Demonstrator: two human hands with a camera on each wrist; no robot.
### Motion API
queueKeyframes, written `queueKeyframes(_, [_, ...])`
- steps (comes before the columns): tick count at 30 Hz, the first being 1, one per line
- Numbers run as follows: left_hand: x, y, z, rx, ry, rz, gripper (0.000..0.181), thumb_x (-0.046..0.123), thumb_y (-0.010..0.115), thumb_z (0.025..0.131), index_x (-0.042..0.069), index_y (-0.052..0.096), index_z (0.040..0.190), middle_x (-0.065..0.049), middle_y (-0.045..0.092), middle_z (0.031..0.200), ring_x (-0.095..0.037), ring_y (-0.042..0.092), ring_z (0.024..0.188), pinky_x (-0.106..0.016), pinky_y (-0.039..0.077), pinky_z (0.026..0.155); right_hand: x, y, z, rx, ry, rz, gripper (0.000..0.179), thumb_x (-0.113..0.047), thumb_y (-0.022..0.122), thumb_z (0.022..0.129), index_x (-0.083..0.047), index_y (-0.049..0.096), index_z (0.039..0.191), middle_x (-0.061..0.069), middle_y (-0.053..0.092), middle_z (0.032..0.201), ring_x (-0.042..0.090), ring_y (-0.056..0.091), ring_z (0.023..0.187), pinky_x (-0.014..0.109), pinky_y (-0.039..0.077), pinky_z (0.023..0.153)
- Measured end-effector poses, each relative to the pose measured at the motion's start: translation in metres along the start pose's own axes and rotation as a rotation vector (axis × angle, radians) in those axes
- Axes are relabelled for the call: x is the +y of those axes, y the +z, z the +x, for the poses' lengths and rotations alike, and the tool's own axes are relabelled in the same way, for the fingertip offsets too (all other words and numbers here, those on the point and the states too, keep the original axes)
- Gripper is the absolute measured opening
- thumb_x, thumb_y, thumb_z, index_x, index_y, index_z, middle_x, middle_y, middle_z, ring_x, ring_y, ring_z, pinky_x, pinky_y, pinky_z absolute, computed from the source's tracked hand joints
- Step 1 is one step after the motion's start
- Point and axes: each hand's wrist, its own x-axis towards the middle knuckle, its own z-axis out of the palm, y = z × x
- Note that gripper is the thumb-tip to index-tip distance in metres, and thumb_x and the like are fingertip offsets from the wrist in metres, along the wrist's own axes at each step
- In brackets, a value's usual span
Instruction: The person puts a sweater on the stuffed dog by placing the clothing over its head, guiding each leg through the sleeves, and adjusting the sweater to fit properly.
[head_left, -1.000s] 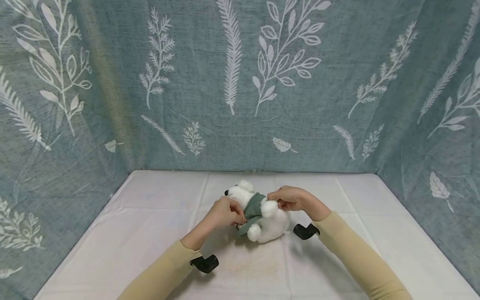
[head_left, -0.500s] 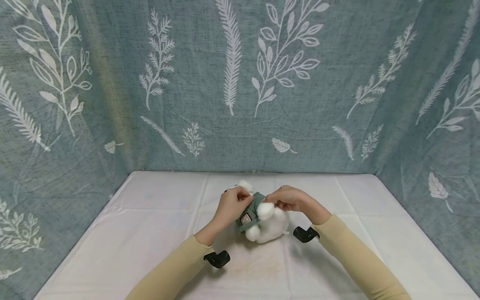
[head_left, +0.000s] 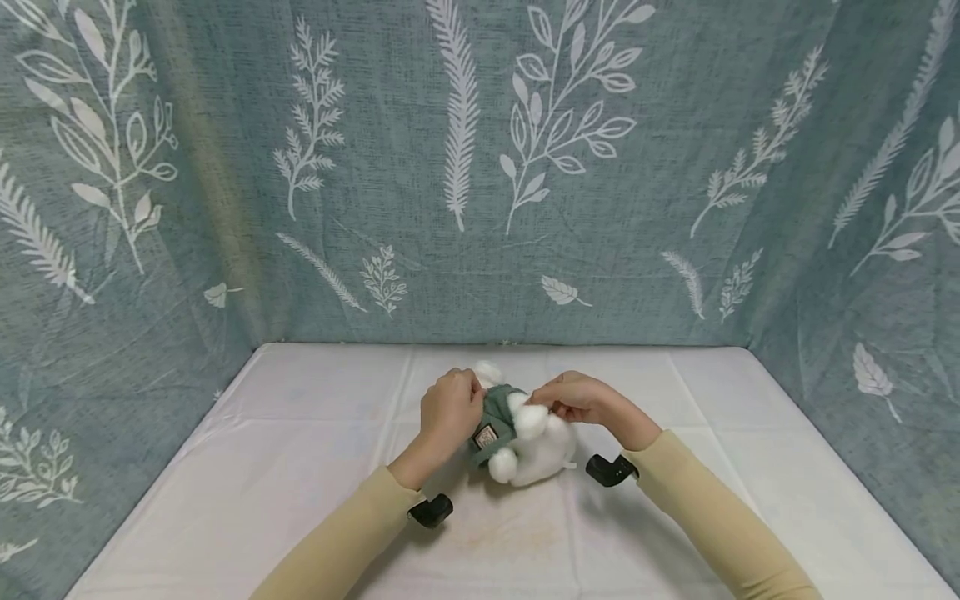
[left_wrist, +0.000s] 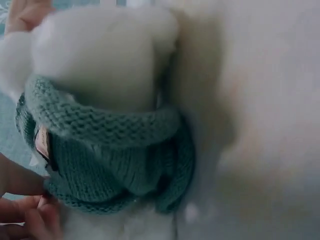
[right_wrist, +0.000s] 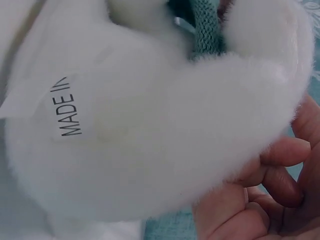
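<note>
A white plush bear (head_left: 540,454) lies on its side in the middle of the white table, head pointing to the back left. It wears a green knitted sweater (head_left: 497,417) with a small patch on it. My left hand (head_left: 450,408) is at the neck end; in the left wrist view its fingers (left_wrist: 42,212) pinch the sweater's rolled edge. The bear's face is hidden behind this hand. My right hand (head_left: 577,398) holds the bear from the far right side, near a raised limb. In the right wrist view its curled fingers (right_wrist: 280,175) press against the white fur.
A white cloth covers the table (head_left: 300,467). Blue-green curtains (head_left: 420,167) with white leaf prints rise at the back and both sides. A fabric label (right_wrist: 70,107) hangs from the bear's rear. Each wrist carries a black camera mount (head_left: 611,469).
My left hand has moved from the sweater's lower front up to its neck edge, uncovering the patch. The right hand has stayed nearly still beside the bear.
</note>
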Motion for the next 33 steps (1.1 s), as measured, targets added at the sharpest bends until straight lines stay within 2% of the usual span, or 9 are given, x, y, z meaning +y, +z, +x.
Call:
queueKeyframes(8, [-0.007, -0.005, -0.015, -0.171, -0.047, -0.149, 0.014, 0.018, 0.066, 0.087, 0.011, 0.064, 0.075, 0.002, 0.057, 0.063, -0.009, 0.048, 0.051, -0.023, 0.037, 0.045, -0.001, 0.000, -0.001, -0.034, -0.014, 0.014, 0.020, -0.017, 0.064, 0.085, -0.015, 0.065, 0.065, -0.008, 0.045, 0.053, 0.001, 0.036, 0.045, 0.015, 0.031, 0.045])
queueKeyframes(14, [-0.017, -0.007, -0.017, -0.136, -0.029, -0.057, 0.013, 0.014, 0.065, 0.087, 0.011, 0.064, 0.074, 0.001, 0.056, 0.063, -0.010, 0.047, 0.049, -0.024, 0.036, 0.043, -0.002, -0.001, -0.001, -0.028, -0.009, 0.005, 0.019, -0.017, 0.063, 0.086, -0.015, 0.064, 0.067, -0.008, 0.045, 0.053, 0.001, 0.036, 0.046, 0.015, 0.030, 0.046])
queueKeyframes(16, [-0.021, -0.009, -0.016, -0.155, -0.025, -0.079, 0.014, 0.016, 0.065, 0.088, 0.011, 0.064, 0.075, 0.001, 0.057, 0.063, -0.010, 0.047, 0.049, -0.023, 0.036, 0.043, -0.002, -0.001, -0.001, -0.015, -0.019, -0.012, 0.015, -0.018, 0.065, 0.086, -0.014, 0.067, 0.071, -0.008, 0.047, 0.055, 0.001, 0.036, 0.046, 0.015, 0.030, 0.046])
queueKeyframes(18, [-0.027, -0.014, -0.013, -0.219, -0.054, -0.157, 0.014, 0.018, 0.065, 0.089, 0.009, 0.066, 0.077, -0.001, 0.059, 0.064, -0.011, 0.048, 0.050, -0.024, 0.039, 0.045, -0.004, -0.002, -0.002, -0.001, -0.031, -0.038, 0.011, -0.018, 0.068, 0.085, -0.010, 0.071, 0.080, -0.007, 0.052, 0.060, 0.001, 0.036, 0.046, 0.015, 0.031, 0.046])
queueKeyframes(23, [-0.047, -0.027, -0.007, -0.445, -0.193, -0.367, 0.019, 0.012, 0.059, 0.092, 0.000, 0.071, 0.083, -0.011, 0.067, 0.067, -0.015, 0.059, 0.052, -0.030, 0.051, 0.050, -0.011, -0.001, -0.006, 0.065, -0.063, -0.149, 0.025, -0.022, 0.071, 0.084, -0.005, 0.072, 0.101, -0.003, 0.063, 0.075, 0.005, 0.036, 0.048, 0.021, 0.035, 0.051])
queueKeyframes(27, [-0.057, -0.018, -0.011, -0.641, -0.219, -0.578, 0.025, 0.009, 0.054, 0.094, -0.011, 0.068, 0.096, -0.017, 0.070, 0.076, -0.015, 0.067, 0.061, -0.033, 0.058, 0.062, -0.017, 0.003, -0.007, 0.175, -0.091, -0.239, 0.029, -0.031, 0.070, 0.085, -0.009, 0.069, 0.105, 0.001, 0.065, 0.095, 0.012, 0.056, 0.072, 0.032, 0.051, 0.073])
queueKeyframes(30, [-0.056, -0.005, -0.017, -0.697, -0.252, -0.756, 0.032, 0.010, 0.051, 0.094, -0.017, 0.062, 0.107, -0.016, 0.070, 0.084, -0.014, 0.068, 0.070, -0.033, 0.058, 0.072, -0.020, 0.008, -0.007, 0.220, -0.105, -0.346, 0.035, -0.040, 0.069, 0.085, -0.012, 0.069, 0.107, 0.004, 0.064, 0.111, 0.021, 0.060, 0.102, 0.042, 0.049, 0.091])
queueKeyframes(31, [-0.054, -0.002, -0.018, -0.699, -0.268, -0.805, 0.033, 0.011, 0.051, 0.094, -0.018, 0.060, 0.108, -0.014, 0.070, 0.085, -0.014, 0.068, 0.073, -0.033, 0.058, 0.075, -0.021, 0.010, -0.007, 0.221, -0.111, -0.388, 0.038, -0.043, 0.068, 0.085, -0.013, 0.069, 0.108, 0.005, 0.064, 0.113, 0.022, 0.059, 0.107, 0.042, 0.049, 0.092])
queueKeyframes(33, [-0.051, 0.004, -0.019, -0.710, -0.282, -0.883, 0.034, 0.010, 0.049, 0.092, -0.019, 0.058, 0.108, -0.008, 0.068, 0.086, -0.012, 0.066, 0.078, -0.033, 0.056, 0.080, -0.023, 0.012, -0.007, 0.220, -0.109, -0.454, 0.041, -0.046, 0.068, 0.084, -0.014, 0.070, 0.109, 0.005, 0.065, 0.112, 0.021, 0.060, 0.104, 0.041, 0.050, 0.089])
